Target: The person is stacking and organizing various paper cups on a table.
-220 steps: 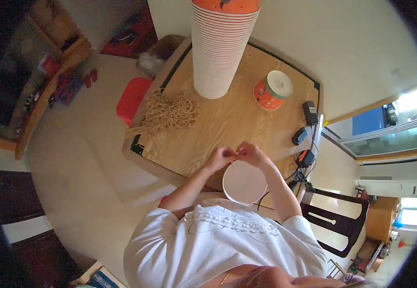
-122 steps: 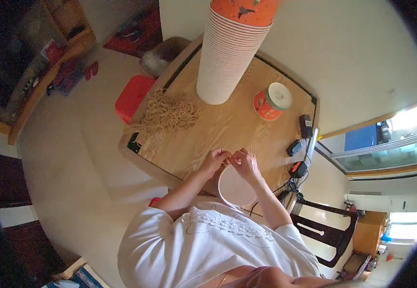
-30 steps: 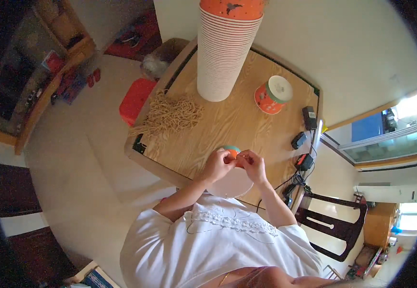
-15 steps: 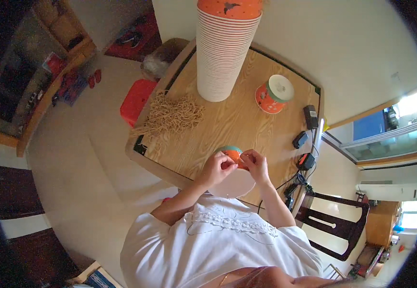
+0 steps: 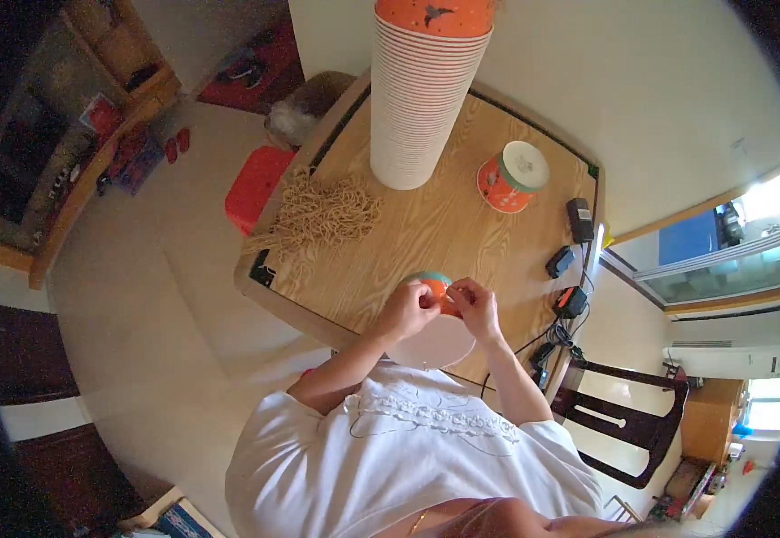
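Note:
Close to my chest, at the near table edge, an orange paper bucket [image 5: 432, 346] lies tilted with its wide white mouth toward me and its green-banded base end away. My left hand [image 5: 410, 311] is on the left of its orange wall, thumb and fingers pinched together. From the right, my right hand [image 5: 477, 308] pinches close to the same spot on the wall. Whatever sits between the fingertips is too small to make out. Tan twine pieces [image 5: 322, 211] lie in a loose tangled heap at the table's left side.
A tall stack of nested paper buckets [image 5: 426, 99] stands at the back of the wooden table [image 5: 381, 260]. Right of it, another orange bucket [image 5: 526, 166] rests upside down. Black adapters [image 5: 579, 220] and cables line the right edge. A dark chair [image 5: 627, 417] stands at right, a red stool [image 5: 258, 190] at left.
My left fingers have curled in slightly and my right hand has shifted a little left. Both hands stay at the bucket's wall; the bucket has barely moved.

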